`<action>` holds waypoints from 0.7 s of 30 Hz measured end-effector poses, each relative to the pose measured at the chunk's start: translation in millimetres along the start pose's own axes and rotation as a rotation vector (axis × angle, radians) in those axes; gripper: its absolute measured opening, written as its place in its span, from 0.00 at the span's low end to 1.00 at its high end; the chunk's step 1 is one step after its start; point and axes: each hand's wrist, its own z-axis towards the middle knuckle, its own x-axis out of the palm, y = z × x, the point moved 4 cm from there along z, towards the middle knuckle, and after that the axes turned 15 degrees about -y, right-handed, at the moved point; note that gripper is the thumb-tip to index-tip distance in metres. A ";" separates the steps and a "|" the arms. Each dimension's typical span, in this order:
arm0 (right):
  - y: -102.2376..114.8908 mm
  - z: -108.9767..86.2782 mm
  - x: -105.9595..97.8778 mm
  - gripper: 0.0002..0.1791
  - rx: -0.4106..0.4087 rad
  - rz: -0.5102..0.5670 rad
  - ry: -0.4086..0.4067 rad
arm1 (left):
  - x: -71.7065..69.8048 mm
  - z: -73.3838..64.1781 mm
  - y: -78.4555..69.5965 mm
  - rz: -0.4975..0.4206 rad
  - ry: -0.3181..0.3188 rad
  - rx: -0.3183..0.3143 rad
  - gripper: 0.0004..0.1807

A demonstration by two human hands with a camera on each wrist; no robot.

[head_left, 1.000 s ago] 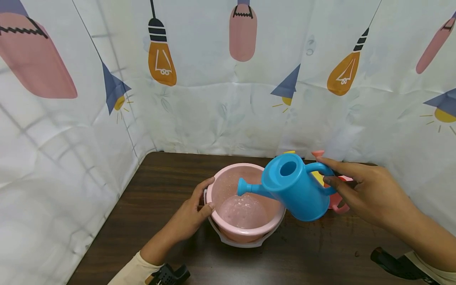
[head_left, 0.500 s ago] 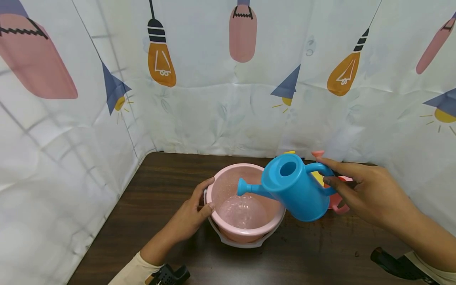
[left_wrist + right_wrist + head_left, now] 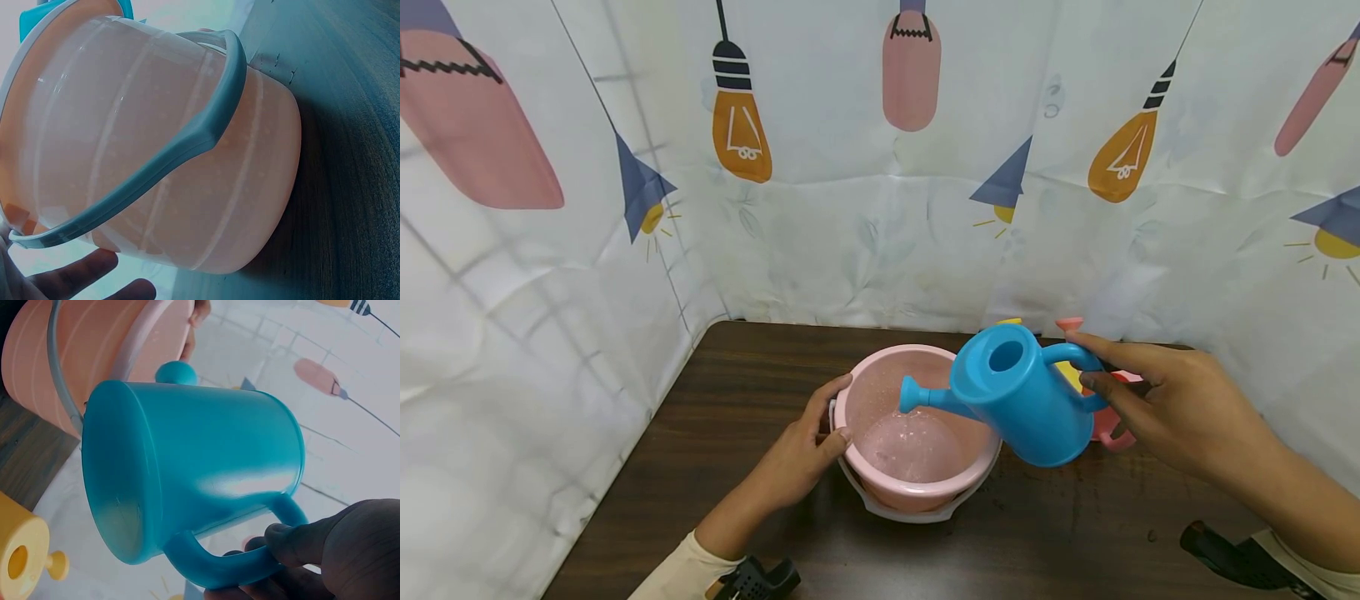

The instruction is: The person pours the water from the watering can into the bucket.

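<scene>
My right hand (image 3: 1172,400) grips the handle of a blue toy watering can (image 3: 1022,392), fingers and thumb around the loop. The can is tilted left, its spout over the inside of a pink bucket (image 3: 917,482). Water (image 3: 917,450) drips from the spout, and ripples and bubbles show at the bucket's bottom. At the bucket's left rim, my left hand (image 3: 797,454) holds on, thumb over the edge. In the left wrist view two of its fingers (image 3: 84,272) stretch beside the bucket wall, and the bucket's grey handle (image 3: 181,144) hangs down.
Behind the blue can, a red watering can (image 3: 1112,429) and a yellow watering can (image 3: 22,550) stand partly hidden on the dark wooden table (image 3: 760,367). A white printed curtain (image 3: 850,250) closes off the back and left sides.
Water falling from the spout shifts: a thin stream shows half a second ago, scattered drops now. The ripples in the bucket change too. Both hands, the can and the bucket stay in place.
</scene>
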 end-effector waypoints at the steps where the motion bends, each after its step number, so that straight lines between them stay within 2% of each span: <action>1: -0.1 0.0 0.0 0.38 0.001 -0.001 0.000 | 0.0 0.0 0.1 0.000 0.000 -0.001 0.36; 21: 0.5 1.5 -0.4 0.38 -0.013 -0.003 -0.004 | -0.3 0.4 -0.7 -0.007 -0.001 -0.006 0.37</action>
